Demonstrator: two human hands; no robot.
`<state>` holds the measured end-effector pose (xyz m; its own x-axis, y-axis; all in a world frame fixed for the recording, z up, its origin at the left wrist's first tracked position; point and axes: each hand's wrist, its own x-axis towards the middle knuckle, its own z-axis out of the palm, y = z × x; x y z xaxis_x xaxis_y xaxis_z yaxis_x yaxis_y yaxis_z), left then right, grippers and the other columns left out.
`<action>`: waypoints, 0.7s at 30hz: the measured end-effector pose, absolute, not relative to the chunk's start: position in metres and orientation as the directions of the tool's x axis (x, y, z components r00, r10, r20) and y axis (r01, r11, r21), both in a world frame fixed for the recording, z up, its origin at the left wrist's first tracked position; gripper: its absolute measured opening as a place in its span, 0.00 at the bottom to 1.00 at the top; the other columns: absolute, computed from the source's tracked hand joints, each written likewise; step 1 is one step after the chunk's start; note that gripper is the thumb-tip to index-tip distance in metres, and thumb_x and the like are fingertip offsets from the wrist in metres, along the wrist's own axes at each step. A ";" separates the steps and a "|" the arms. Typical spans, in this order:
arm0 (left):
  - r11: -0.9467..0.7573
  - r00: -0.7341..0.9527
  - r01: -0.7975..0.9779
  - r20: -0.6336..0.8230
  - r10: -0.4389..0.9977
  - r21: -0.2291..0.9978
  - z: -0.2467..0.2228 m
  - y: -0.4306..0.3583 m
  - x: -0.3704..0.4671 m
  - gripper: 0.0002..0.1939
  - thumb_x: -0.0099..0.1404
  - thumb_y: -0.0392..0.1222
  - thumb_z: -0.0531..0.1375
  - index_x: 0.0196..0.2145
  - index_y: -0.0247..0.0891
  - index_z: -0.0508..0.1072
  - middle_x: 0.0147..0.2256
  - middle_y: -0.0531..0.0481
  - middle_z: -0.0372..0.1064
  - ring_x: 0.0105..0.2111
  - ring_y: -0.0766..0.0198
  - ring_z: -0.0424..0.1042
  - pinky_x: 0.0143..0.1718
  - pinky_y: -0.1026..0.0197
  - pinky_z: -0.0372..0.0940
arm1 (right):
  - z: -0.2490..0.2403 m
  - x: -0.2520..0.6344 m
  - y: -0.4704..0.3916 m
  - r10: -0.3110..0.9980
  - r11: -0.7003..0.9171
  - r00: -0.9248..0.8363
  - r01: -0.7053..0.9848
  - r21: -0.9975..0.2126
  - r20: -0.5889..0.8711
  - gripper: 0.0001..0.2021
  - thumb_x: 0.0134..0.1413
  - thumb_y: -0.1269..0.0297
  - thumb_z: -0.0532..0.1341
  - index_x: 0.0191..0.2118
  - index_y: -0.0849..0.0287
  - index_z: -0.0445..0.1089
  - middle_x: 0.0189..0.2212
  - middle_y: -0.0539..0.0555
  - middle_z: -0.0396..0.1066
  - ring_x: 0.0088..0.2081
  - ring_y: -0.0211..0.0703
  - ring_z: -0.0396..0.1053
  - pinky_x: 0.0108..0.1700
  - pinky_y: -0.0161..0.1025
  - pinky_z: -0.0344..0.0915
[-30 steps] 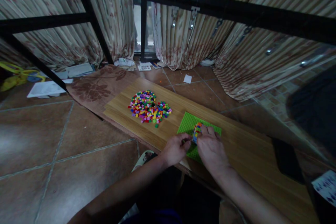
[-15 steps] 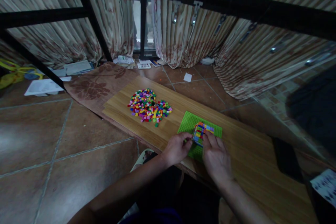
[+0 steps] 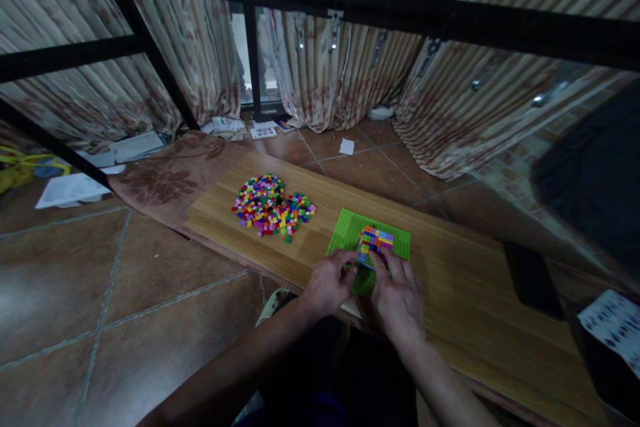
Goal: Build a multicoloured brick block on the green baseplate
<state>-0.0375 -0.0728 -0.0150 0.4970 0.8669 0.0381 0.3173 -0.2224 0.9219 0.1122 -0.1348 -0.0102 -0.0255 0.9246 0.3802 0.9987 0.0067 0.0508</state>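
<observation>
Touching the apparently part-built, multicoloured plastic-brick block (image 3: 374, 237) on the green studded baseplate (image 3: 343, 229), the right hand (image 3: 399, 298) sat just apart from the left hand (image 3: 324, 285), grips indeterminable, while loose multicoloured bricks (image 3: 261, 200) lay unused.

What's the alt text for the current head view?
Two bare hands, left and right, work at a multicoloured brick block on a green baseplate. Loose bricks lie left of it on a wooden board, a dark flat object to the right.
</observation>
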 end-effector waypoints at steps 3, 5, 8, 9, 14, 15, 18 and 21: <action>-0.214 0.493 0.353 0.013 0.870 0.911 -0.016 -0.073 -0.040 0.15 0.62 0.38 0.55 0.47 0.40 0.72 0.39 0.48 0.71 0.32 0.64 0.69 0.39 0.61 0.64 | -0.011 0.112 -0.133 0.921 0.005 -0.018 0.999 0.033 0.388 0.22 0.55 0.76 0.51 0.54 0.59 0.66 0.54 0.61 0.66 0.47 0.53 0.62 0.47 0.48 0.62; -0.206 0.485 0.374 -0.001 0.875 0.904 -0.017 -0.074 -0.042 0.15 0.62 0.38 0.55 0.47 0.39 0.72 0.38 0.48 0.72 0.31 0.64 0.69 0.39 0.61 0.64 | -0.012 0.112 -0.133 0.923 0.003 -0.010 1.000 0.019 0.386 0.21 0.55 0.77 0.51 0.54 0.60 0.67 0.53 0.61 0.67 0.48 0.53 0.61 0.47 0.47 0.62; -0.209 0.483 0.370 0.004 0.875 0.905 -0.018 -0.076 -0.044 0.15 0.63 0.37 0.55 0.46 0.39 0.73 0.39 0.48 0.72 0.33 0.64 0.70 0.39 0.61 0.64 | -0.015 0.111 -0.133 0.924 -0.002 -0.002 1.000 0.010 0.382 0.21 0.55 0.78 0.51 0.53 0.61 0.67 0.53 0.61 0.67 0.49 0.52 0.61 0.49 0.47 0.62; -0.213 0.485 0.365 0.010 0.875 0.906 -0.018 -0.076 -0.046 0.15 0.63 0.37 0.55 0.46 0.39 0.73 0.40 0.47 0.72 0.33 0.63 0.70 0.39 0.61 0.64 | -0.015 0.110 -0.134 0.923 -0.003 -0.002 1.000 0.012 0.384 0.22 0.55 0.78 0.51 0.53 0.61 0.67 0.53 0.60 0.67 0.49 0.52 0.62 0.49 0.47 0.62; -0.215 0.456 0.364 0.028 0.890 0.906 -0.019 -0.077 -0.059 0.14 0.64 0.38 0.54 0.46 0.38 0.73 0.40 0.46 0.73 0.34 0.63 0.70 0.38 0.62 0.65 | -0.010 0.112 -0.132 0.931 -0.005 -0.001 1.000 0.016 0.364 0.22 0.54 0.78 0.51 0.53 0.61 0.68 0.54 0.61 0.67 0.50 0.53 0.61 0.49 0.49 0.62; -0.212 0.447 0.365 0.029 0.894 0.907 -0.019 -0.076 -0.063 0.14 0.64 0.39 0.54 0.46 0.38 0.73 0.40 0.46 0.73 0.34 0.63 0.70 0.38 0.62 0.65 | -0.007 0.113 -0.133 0.932 -0.010 0.007 1.000 0.005 0.363 0.22 0.54 0.78 0.51 0.53 0.61 0.69 0.54 0.61 0.66 0.49 0.53 0.61 0.49 0.49 0.62; -0.197 0.404 0.373 0.033 0.914 0.907 -0.022 -0.071 -0.080 0.14 0.64 0.40 0.55 0.45 0.37 0.73 0.41 0.45 0.73 0.37 0.61 0.71 0.41 0.61 0.66 | 0.000 0.114 -0.142 0.910 -0.026 0.056 0.997 -0.077 0.411 0.25 0.54 0.79 0.50 0.56 0.58 0.66 0.55 0.59 0.65 0.49 0.52 0.62 0.50 0.50 0.63; -0.179 0.293 0.439 0.049 0.955 0.881 -0.027 -0.062 -0.102 0.13 0.64 0.40 0.54 0.45 0.37 0.73 0.42 0.45 0.72 0.41 0.60 0.72 0.45 0.60 0.66 | -0.006 0.102 -0.166 0.891 0.025 0.074 0.977 -0.211 0.448 0.27 0.54 0.79 0.50 0.59 0.57 0.62 0.55 0.58 0.64 0.50 0.50 0.62 0.52 0.50 0.63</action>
<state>-0.1022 -0.0616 -0.0269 0.2925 0.9550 0.0488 0.4388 -0.1794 0.8805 0.1025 -0.1657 -0.0058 0.0739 0.8908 0.4483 0.9771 0.0254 -0.2114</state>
